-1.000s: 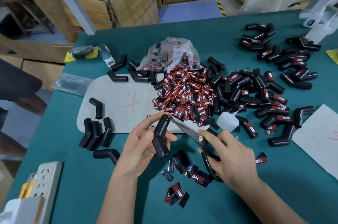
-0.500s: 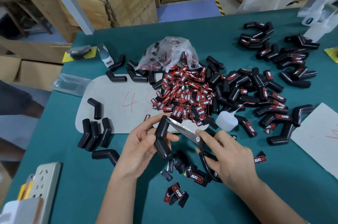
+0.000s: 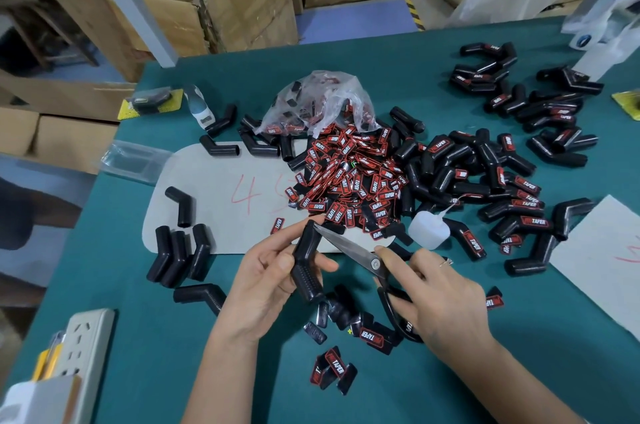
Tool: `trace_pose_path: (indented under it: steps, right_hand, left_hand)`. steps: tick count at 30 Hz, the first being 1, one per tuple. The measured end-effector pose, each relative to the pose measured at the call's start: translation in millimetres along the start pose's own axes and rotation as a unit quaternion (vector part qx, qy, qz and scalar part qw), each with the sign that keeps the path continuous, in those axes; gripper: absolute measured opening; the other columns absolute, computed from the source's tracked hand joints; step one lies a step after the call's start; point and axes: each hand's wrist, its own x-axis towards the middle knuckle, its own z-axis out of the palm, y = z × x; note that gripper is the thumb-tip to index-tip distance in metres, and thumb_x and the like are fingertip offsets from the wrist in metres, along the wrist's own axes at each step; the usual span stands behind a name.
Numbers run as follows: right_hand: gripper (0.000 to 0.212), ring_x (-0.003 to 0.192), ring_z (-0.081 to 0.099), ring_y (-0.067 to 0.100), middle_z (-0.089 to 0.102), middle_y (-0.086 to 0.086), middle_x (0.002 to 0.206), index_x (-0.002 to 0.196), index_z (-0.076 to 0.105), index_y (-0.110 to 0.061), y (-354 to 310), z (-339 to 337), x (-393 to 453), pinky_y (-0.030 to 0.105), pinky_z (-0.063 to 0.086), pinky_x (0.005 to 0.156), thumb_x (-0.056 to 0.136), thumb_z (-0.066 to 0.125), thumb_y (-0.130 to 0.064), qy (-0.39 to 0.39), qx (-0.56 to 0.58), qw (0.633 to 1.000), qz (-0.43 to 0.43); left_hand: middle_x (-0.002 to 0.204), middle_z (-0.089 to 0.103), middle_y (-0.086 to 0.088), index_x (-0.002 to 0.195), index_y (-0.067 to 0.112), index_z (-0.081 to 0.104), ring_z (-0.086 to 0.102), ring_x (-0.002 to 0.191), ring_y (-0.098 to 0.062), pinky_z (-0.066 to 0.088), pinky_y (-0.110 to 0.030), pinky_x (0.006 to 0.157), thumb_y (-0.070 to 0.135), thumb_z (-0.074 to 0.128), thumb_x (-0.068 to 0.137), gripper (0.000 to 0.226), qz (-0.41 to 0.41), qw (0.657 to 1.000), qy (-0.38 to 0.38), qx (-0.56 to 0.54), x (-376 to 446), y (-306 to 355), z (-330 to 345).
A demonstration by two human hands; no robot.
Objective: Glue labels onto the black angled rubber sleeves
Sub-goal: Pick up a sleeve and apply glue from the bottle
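Gripping a bare black sleeve upright, the left hand has its fingers and thumb curled round it just above the teal surface. The right hand grasps a pair of scissors by the handles, forefinger along the pivot; the blade tip touches the sleeve's upper end, seemingly trimming or scraping it before gluing. Loose labels lie scattered just under the hands. To the left, a few unlabelled sleeves wait beside a grey mat. Beyond, a small glue bottle stands near a heap of red-and-black labels spilling from a plastic bag. Farther right, many labelled sleeves are piled up, so most of the batch looks done; a handful of bare ones, this 1 included, remain.
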Motion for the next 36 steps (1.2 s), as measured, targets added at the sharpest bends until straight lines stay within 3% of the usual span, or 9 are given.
trace_pose_path:
  steps: [3,10,16,19,22,26,29,33,36]
  right_hand:
    - [0.047,0.073,0.036,0.014,0.036,-0.004,0.085,0.13,0.056,-0.027,0,-4,2,0.022,0.02,0.045,0.086,0.052,-0.041,0.0,-0.008,1.0,-0.013]
    - [0.038,0.058,0.048,0.015,0.049,-0.002,0.073,0.128,0.062,-0.028,0,-14,-1,0.024,0.027,0.042,0.092,0.063,-0.039,0.046,0.001,0.999,-0.006]
    - [0.046,0.054,0.057,0.02,0.056,-0.004,0.078,0.136,0.058,-0.039,18,-48,-46,0.026,0.038,0.035,0.094,0.056,-0.056,-0.067,0.036,0.994,0.083]
    - [0.051,0.055,0.064,0.027,0.059,-0.006,0.09,0.132,0.06,-0.04,45,-69,-78,0.03,0.041,0.036,0.084,0.079,-0.043,-0.098,0.001,0.988,0.121]
    - [0.083,0.059,0.065,0.026,0.059,-0.004,0.086,0.129,0.064,-0.037,72,-81,-93,0.034,0.045,0.035,0.056,0.102,-0.023,-0.184,-0.014,0.967,0.174]
    - [0.07,0.073,0.065,0.034,0.064,0.002,0.09,0.125,0.077,-0.024,91,-83,-90,0.047,0.057,0.053,0.06,0.1,-0.011,-0.204,-0.048,0.963,0.169]
    - [0.061,0.08,0.066,0.04,0.066,0.01,0.1,0.122,0.079,-0.02,94,-82,-79,0.047,0.058,0.061,0.065,0.096,-0.008,-0.166,-0.069,0.972,0.153]
    - [0.036,0.097,0.069,0.029,0.063,-0.002,0.114,0.134,0.069,-0.024,72,-73,-35,0.041,0.057,0.065,0.098,0.07,-0.029,-0.102,0.023,0.979,0.174]
    - [0.061,0.115,0.064,0.015,0.058,-0.013,0.127,0.144,0.05,-0.03,56,-54,10,0.039,0.056,0.078,0.094,0.059,-0.063,-0.193,0.072,0.948,0.242]
  left_hand:
    - [0.098,0.079,-0.015,0.146,0.014,0.063,0.067,0.069,-0.013,0.056,-0.02,0.066,0.062,0.077,0.088,0.076,-0.005,1.0,0.004,0.003,0,-1,-1]
    - [0.094,0.078,-0.015,0.143,0.013,0.064,0.068,0.07,-0.018,0.056,-0.025,0.064,0.06,0.081,0.085,0.077,-0.013,0.999,0.042,-0.012,3,1,0]
    - [0.092,0.073,-0.012,0.118,0.031,0.063,0.07,0.084,-0.023,0.058,-0.03,0.075,0.033,0.065,0.098,0.02,-0.014,0.997,0.081,0.013,8,-4,6]
    - [0.092,0.073,-0.015,0.102,0.027,0.059,0.07,0.083,-0.024,0.057,-0.028,0.075,0.035,0.061,0.1,0.008,-0.029,0.995,0.076,0.059,12,-14,19]
    - [0.099,0.077,-0.017,0.09,0.024,0.063,0.072,0.086,-0.022,0.057,-0.025,0.072,0.038,0.06,0.102,0.019,-0.033,0.991,0.077,0.1,14,-26,30]
    - [0.104,0.077,-0.019,0.088,0.023,0.066,0.074,0.093,-0.024,0.058,-0.027,0.074,0.044,0.057,0.103,0.027,-0.042,0.991,0.083,0.099,18,-31,38]
    - [0.106,0.076,-0.023,0.095,0.011,0.066,0.074,0.093,-0.027,0.06,-0.031,0.075,0.039,0.05,0.109,0.035,-0.056,0.993,0.086,0.061,20,-33,38]
    - [0.115,0.074,-0.022,0.107,0.013,0.072,0.073,0.104,-0.034,0.062,-0.035,0.078,0.028,0.043,0.112,0.033,-0.046,0.996,0.065,0.036,20,-32,36]
    - [0.117,0.072,-0.023,0.106,0.013,0.07,0.072,0.105,-0.036,0.062,-0.036,0.081,0.032,0.05,0.109,0.028,-0.031,0.997,0.051,0.044,19,-31,36]
